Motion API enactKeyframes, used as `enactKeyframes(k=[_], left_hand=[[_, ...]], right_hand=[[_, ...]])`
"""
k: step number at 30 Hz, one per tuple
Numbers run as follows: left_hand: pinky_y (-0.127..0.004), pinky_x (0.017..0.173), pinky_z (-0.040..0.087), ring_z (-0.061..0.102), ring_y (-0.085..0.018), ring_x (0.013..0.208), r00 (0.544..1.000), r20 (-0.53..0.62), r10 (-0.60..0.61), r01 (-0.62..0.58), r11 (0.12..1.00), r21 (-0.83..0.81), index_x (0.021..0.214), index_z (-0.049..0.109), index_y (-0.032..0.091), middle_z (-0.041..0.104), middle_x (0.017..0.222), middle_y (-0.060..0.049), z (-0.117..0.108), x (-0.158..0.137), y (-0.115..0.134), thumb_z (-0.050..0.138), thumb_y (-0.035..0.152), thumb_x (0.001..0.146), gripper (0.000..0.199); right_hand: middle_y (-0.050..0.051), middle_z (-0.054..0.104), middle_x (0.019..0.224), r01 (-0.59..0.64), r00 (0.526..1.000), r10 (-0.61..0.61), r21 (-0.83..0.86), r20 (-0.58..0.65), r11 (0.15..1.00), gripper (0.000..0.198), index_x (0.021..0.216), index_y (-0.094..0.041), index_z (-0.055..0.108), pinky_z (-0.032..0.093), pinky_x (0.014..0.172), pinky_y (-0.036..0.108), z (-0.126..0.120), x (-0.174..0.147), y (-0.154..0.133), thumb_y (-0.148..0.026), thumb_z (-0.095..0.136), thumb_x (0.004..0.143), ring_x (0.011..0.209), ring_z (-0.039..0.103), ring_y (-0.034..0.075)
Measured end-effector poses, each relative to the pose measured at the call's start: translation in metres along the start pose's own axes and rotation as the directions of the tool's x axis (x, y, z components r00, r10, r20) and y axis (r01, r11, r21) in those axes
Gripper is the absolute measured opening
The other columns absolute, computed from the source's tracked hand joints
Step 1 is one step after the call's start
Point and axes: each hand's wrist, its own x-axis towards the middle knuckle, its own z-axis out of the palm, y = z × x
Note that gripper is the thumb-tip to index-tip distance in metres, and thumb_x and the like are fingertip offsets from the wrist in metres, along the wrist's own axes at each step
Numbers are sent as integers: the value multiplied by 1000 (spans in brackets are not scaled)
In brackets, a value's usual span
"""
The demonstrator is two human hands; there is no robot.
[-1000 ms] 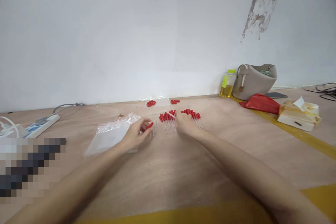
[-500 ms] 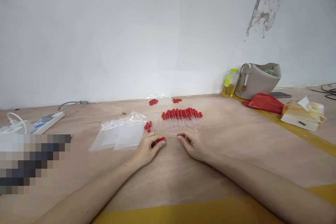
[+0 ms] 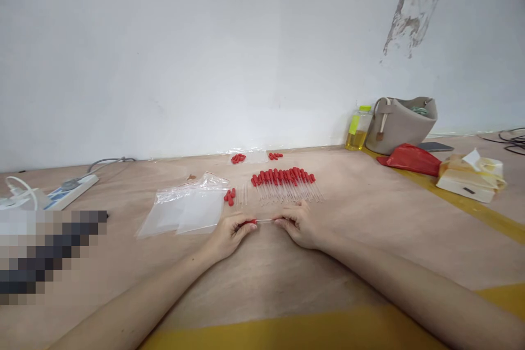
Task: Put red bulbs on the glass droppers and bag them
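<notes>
Pinched in my left hand (image 3: pixel 233 234) is a red rubber bulb (image 3: pixel 253 222), mostly covered by the fingers. Thumb and fingers of my right hand (image 3: pixel 298 224) close on a thin clear tube (image 3: pixel 264 221). The tube lies level between the hands, its left end meeting the bulb; how deep it sits in the bulb I cannot tell. Just beyond, a row of red-topped droppers (image 3: pixel 283 177) lies side by side, clear stems toward me. Several loose red bulbs (image 3: pixel 230 197) and bare clear tubes (image 3: pixel 245 194) rest beyond my left hand.
Clear zip bags (image 3: pixel 184 210) lie left of the tubes. Two small piles of red bulbs (image 3: pixel 238 158) sit near the wall. At right stand a bottle of yellow liquid (image 3: pixel 356 134), a grey bag (image 3: pixel 402 126), a red pouch (image 3: pixel 412 160) and a tissue pack (image 3: pixel 470 178). A power strip (image 3: pixel 74 191) is far left.
The tube in my right hand has moved left and slightly nearer me, so its end now meets the red bulb. Before, a gap separated them. The left hand has barely moved.
</notes>
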Motion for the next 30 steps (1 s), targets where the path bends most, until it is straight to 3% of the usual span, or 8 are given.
enactKeyframes(k=[4,10,16,23,30], left_hand=[[-24,66,42,55,-15,71,996,90,11,-14,999,33,82,63,19,60,76,-2,-1,0,4,44,30,86,22],[-24,63,41,53,-14,67,994,103,37,-49,992,119,80,62,18,58,73,-2,0,1,7,44,31,86,23],[-25,64,40,51,-15,69,988,130,84,-107,978,181,81,61,18,56,74,-3,1,-1,6,42,32,86,24],[-26,66,40,51,-15,71,978,179,111,-145,972,187,83,58,18,55,76,-4,0,1,7,39,30,88,24],[-29,71,41,52,-17,78,989,37,140,-145,961,235,89,57,19,56,84,-5,-4,4,6,43,30,86,18]], right_hand=[[1,66,83,30,997,-24,-83,69,996,20,85,-24,65,25,73,30,-7,4,2,-23,45,84,71,54,12],[3,64,76,113,994,-108,-246,35,963,20,84,-22,64,20,71,31,-5,2,-1,-22,44,83,65,50,12],[-1,64,65,24,993,-7,-144,116,989,23,71,-19,60,23,70,29,1,0,-8,-22,42,84,55,47,10],[-2,65,68,-6,987,22,-100,160,995,27,67,-20,59,25,75,31,7,2,-11,-21,39,85,58,52,10],[2,65,70,41,986,-18,-136,168,990,26,75,-19,60,32,72,30,-3,4,-14,-24,37,86,62,53,13]])
